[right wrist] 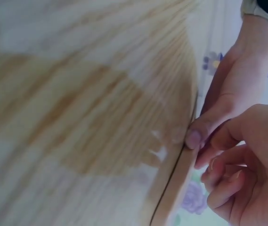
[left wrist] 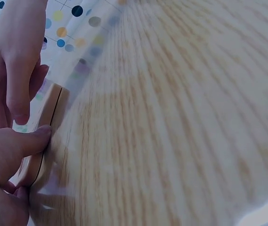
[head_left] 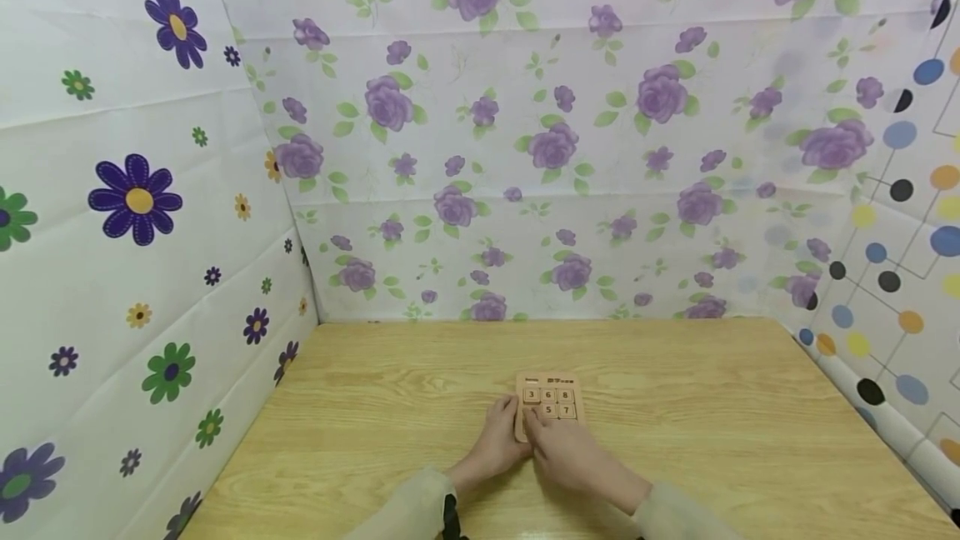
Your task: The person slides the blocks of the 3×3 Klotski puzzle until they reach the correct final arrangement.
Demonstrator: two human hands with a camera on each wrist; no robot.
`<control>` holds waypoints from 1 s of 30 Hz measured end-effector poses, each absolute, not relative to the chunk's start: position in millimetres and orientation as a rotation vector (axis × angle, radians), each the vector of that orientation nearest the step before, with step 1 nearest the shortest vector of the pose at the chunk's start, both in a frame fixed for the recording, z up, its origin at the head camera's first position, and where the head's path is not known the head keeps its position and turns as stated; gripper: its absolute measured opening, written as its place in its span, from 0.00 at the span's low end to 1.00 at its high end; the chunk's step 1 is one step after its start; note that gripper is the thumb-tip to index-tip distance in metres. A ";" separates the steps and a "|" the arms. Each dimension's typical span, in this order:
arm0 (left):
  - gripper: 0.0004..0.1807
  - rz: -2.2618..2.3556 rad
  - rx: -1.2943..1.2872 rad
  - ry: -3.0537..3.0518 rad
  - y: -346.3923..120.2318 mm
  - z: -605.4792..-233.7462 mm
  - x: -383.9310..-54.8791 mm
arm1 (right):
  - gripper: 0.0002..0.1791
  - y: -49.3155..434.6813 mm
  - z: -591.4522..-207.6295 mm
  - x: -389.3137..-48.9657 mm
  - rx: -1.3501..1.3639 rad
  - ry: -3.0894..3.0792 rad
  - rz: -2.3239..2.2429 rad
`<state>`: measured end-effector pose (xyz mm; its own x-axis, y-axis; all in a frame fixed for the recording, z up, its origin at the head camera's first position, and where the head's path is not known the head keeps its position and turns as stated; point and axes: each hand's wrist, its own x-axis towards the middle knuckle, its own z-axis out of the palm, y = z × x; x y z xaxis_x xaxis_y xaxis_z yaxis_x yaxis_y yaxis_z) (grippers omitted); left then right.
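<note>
A wooden sliding number puzzle (head_left: 572,390) lies on the table, with the tiles 3, 6, 8, 5 and 7 showing in the head view. My left hand (head_left: 498,436) holds it at the left side; in the left wrist view the thumb (left wrist: 38,136) presses on its near edge. Over the lower left of the board is my right hand (head_left: 566,452), its index finger reaching down onto the tiles. The other right fingers (right wrist: 225,188) are loosely bent and hold nothing in the right wrist view. Both hands hide the lower tiles.
The puzzle rests on a wood-grain table (head_left: 375,390). Behind it hangs a cloth with purple roses (head_left: 555,144). A flower-patterned cloth (head_left: 138,265) stands along the left, and a dotted cloth (head_left: 892,307) along the right edge.
</note>
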<state>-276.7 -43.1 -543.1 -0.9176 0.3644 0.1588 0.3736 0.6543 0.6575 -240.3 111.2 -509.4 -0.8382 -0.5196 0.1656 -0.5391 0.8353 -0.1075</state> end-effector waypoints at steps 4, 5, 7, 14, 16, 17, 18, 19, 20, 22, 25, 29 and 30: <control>0.49 -1.136 -0.638 -2.848 -43.2 -543.8 -276.9 | 0.30 111.1 -515.6 -247.9 0.771 -2.908 0.251; 0.49 -1.136 -0.639 -2.850 -43.3 -544.1 -277.0 | 0.30 111.3 -517.1 -249.8 0.758 -2.918 0.258; 0.50 -1.135 -0.643 -2.853 -43.7 -544.3 -277.1 | 0.30 111.4 -518.6 -252.8 0.728 -2.941 0.287; 0.50 -1.135 -0.646 -2.873 -44.8 -542.2 -276.6 | 0.29 110.0 -516.1 -256.8 0.703 -2.953 0.268; 0.50 -1.140 -0.644 -2.875 -45.0 -541.5 -276.4 | 0.28 109.2 -514.1 -257.6 0.709 -2.961 0.266; 0.50 -1.139 -0.646 -2.873 -45.1 -541.2 -276.4 | 0.28 108.9 -512.9 -258.3 0.713 -2.962 0.259; 0.50 -1.143 -0.647 -2.873 -45.1 -540.9 -276.2 | 0.28 108.5 -511.8 -259.1 0.717 -2.963 0.255; 0.50 -1.147 -0.649 -2.871 -45.3 -540.6 -276.1 | 0.28 107.9 -510.2 -260.1 0.720 -2.967 0.260; 0.50 -1.152 -0.649 -2.870 -45.4 -540.7 -276.3 | 0.28 107.4 -508.9 -261.4 0.726 -2.968 0.259; 0.49 -1.161 -0.653 -2.866 -45.6 -540.5 -276.4 | 0.28 106.3 -507.6 -264.8 0.731 -2.975 0.243; 0.49 -1.175 -0.660 -2.864 -45.6 -541.1 -276.9 | 0.28 104.5 -507.2 -269.8 0.734 -2.988 0.207; 0.48 -1.169 -0.669 -2.864 -45.3 -542.1 -277.0 | 0.28 102.0 -508.0 -274.3 0.740 -3.007 0.125; 0.48 -1.167 -0.674 -2.859 -45.3 -542.3 -276.8 | 0.28 101.3 -508.0 -274.7 0.740 -3.016 0.114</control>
